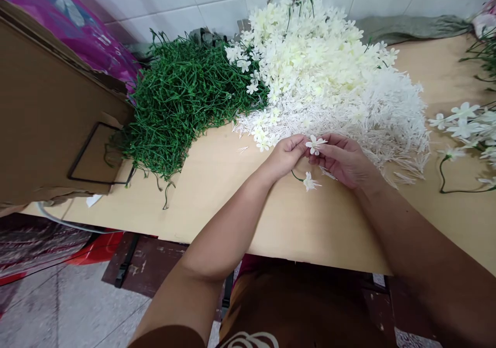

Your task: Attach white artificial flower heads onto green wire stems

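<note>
My left hand (pixel 287 155) pinches a green artificial flower stem, mostly hidden by the fingers. One bent branch of the stem (pixel 296 176) shows below, with a white flower (pixel 309 182) hanging from it. Close beside it, my right hand (pixel 346 163) has thumb and fingers closed at another white artificial flower (pixel 314 145), which faces up between the two hands. A few thin white stamens (pixel 327 172) poke out under the right fingers. Just behind both hands lies a heap of loose white stamens (pixel 391 115).
A pile of green stems (pixel 194 81) lies at left, beside a cardboard box (pixel 58 94) and a black wire frame (pixel 101 181). White petal pieces (pixel 310 48) are heaped against the tiled wall (pixel 220 14). Assembled white flowers (pixel 463 125) lie at the table's (pixel 228 182) right.
</note>
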`<state>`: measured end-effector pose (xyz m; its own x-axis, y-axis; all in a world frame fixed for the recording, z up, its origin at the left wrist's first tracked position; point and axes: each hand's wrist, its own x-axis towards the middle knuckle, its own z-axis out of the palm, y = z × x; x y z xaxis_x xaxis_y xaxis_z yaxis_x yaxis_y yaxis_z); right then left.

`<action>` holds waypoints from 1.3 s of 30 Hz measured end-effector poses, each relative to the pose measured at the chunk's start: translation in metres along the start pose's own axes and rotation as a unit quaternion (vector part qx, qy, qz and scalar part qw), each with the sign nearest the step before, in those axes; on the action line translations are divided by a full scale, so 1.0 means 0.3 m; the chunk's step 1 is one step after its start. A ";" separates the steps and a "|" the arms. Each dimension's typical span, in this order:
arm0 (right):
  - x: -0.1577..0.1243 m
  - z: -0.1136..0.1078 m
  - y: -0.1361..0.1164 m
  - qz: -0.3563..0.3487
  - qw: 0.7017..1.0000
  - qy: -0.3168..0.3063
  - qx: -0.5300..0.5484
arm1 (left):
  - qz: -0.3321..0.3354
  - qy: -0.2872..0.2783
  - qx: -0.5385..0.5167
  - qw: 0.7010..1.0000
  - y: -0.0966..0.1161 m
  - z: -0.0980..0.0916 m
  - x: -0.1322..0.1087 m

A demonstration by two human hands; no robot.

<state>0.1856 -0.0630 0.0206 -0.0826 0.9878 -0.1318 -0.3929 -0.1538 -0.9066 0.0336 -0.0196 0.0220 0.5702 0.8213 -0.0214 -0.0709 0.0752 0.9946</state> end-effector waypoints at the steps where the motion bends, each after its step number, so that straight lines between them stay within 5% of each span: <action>1: 0.001 -0.001 0.000 -0.001 1.000 -0.002 -0.003 | -0.006 0.002 0.000 1.000 0.003 0.001 0.000; 39: -0.001 0.015 0.035 -0.117 0.972 0.084 -0.187 | -0.018 0.022 0.050 0.998 -0.014 0.013 0.006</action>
<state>0.1774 -0.0651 0.0129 0.1316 0.9894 0.0609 -0.0196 0.0640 -0.9978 0.0380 -0.0207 0.0181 0.5349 0.8429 -0.0586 0.0318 0.0492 0.9983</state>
